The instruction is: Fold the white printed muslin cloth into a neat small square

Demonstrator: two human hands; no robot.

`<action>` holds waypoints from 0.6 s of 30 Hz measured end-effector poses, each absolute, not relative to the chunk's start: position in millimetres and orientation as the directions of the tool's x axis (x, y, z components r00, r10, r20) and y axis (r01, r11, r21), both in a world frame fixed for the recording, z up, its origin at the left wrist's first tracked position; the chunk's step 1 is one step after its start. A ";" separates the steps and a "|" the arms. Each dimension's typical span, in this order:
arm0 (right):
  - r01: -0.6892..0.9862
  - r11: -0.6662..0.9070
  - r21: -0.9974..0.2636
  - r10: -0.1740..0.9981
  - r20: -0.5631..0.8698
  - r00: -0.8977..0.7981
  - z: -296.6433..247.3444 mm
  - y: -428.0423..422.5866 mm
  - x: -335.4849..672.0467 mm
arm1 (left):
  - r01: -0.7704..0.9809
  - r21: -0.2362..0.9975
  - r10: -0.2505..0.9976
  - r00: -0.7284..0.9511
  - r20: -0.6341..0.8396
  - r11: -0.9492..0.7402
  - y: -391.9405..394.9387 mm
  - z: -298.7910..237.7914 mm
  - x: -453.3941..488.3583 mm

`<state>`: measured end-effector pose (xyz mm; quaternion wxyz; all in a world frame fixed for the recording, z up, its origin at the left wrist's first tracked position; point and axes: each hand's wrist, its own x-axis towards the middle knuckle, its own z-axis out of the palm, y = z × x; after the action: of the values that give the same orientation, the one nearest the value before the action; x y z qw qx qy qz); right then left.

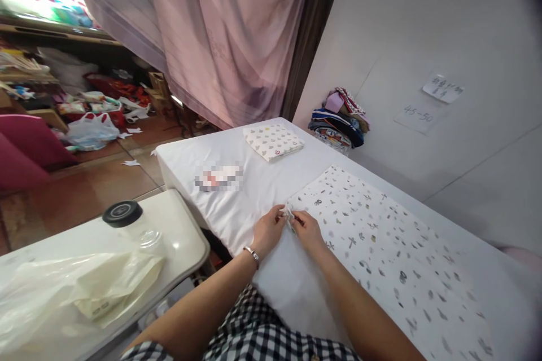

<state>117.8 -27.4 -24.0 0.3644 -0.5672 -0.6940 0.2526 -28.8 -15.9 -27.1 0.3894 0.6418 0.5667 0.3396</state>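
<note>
A long white cloth with small grey and green prints [372, 254] lies spread over the white-covered table [275, 282]. At its near left corner my left hand [269, 229] and my right hand [308, 231] meet, fingers pinched on the gathered edge of the fabric. A bracelet circles my left wrist. Farther back on the same table rests a folded printed cloth [273, 142] in cream. To the left of it lies a small item [219, 177] that is blurred by pixels, so its kind is hidden.
On my left stands a pale side table [186, 220] bearing a clear jar with a black lid [122, 213] and a crumpled plastic bag [105, 282]. A pink curtain [237, 28] hangs behind. Folded clothes [339, 121] are stacked by the wall. Bags and scraps litter the tiled floor.
</note>
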 end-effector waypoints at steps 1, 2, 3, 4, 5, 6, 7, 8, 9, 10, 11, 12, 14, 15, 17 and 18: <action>0.593 0.227 -0.772 0.972 0.222 -0.083 -24.9 -26.8 117.5 | 0.464 0.884 0.992 0.126 -0.002 -0.057 -16.0 -27.2 -28.7; 0.582 0.225 -0.782 0.972 0.225 -0.073 -25.6 -26.5 117.2 | 0.467 0.882 0.992 0.123 -0.001 -0.057 -16.1 -27.5 -28.5; 0.570 0.224 -0.791 0.971 0.229 -0.063 -25.9 -26.7 117.0 | 0.473 0.880 0.993 0.117 0.000 -0.056 -16.2 -27.8 -28.4; 0.560 0.223 -0.798 0.971 0.233 -0.055 -25.6 -27.4 116.9 | 0.479 0.876 0.994 0.110 0.000 -0.053 -16.2 -28.2 -28.3; 0.556 0.223 -0.801 0.970 0.238 -0.047 -24.8 -28.5 117.0 | 0.484 0.874 0.995 0.103 0.001 -0.051 -16.1 -28.6 -28.1; 0.560 0.224 -0.798 0.969 0.246 -0.036 -23.2 -30.1 117.4 | 0.486 0.873 0.995 0.096 0.001 -0.048 -16.1 -28.9 -28.0; 0.575 0.230 -0.785 0.965 0.262 -0.028 -20.9 -32.0 118.0 | 0.484 0.874 0.996 0.091 0.003 -0.047 -16.1 -29.1 -28.0; 0.601 0.243 -0.762 0.957 0.288 -0.023 -18.0 -34.0 118.8 | 0.480 0.876 0.996 0.087 0.007 -0.048 -16.0 -29.2 -27.9; 0.635 0.263 -0.726 0.946 0.322 -0.023 -14.7 -36.1 119.5 | 0.475 0.879 0.997 0.082 0.012 -0.050 -16.0 -29.2 -27.8; 0.678 0.285 -0.678 0.932 0.362 -0.030 -11.3 -38.1 120.1 | 0.468 0.882 0.997 0.076 0.018 -0.052 -16.0 -29.2 -27.7; 0.725 0.307 -0.617 0.916 0.399 -0.049 -8.1 -39.7 120.4 | 0.459 0.887 0.997 0.069 0.026 -0.055 -16.1 -29.0 -27.5; 0.772 0.324 -0.548 0.902 0.424 -0.078 -5.4 -40.9 120.2 | 0.449 0.892 0.998 0.061 0.033 -0.057 -16.0 -28.9 -27.4; 0.842 0.341 -0.417 0.891 0.429 -0.148 -2.5 -41.6 118.4 | 0.429 0.901 0.998 0.049 0.041 -0.059 -15.8 -29.0 -27.1; 0.860 0.346 -0.375 0.893 0.414 -0.179 -2.5 -41.0 117.0 | 0.419 0.906 0.998 0.048 0.043 -0.059 -15.6 -29.3 -27.0; 0.866 0.350 -0.357 0.903 0.377 -0.209 -4.7 -38.9 113.8 | 0.397 0.916 0.998 0.050 0.043 -0.060 -15.0 -30.5 -26.9; 0.860 0.348 -0.372 0.908 0.363 -0.210 -6.6 -37.5 112.3 | 0.385 0.921 0.998 0.053 0.043 -0.060 -14.6 -31.4 -26.9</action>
<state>112.3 -37.5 -6.6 0.2664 -0.5693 -0.7765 0.0444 -26.9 -14.6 -31.4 0.3889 0.6126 0.5644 0.3936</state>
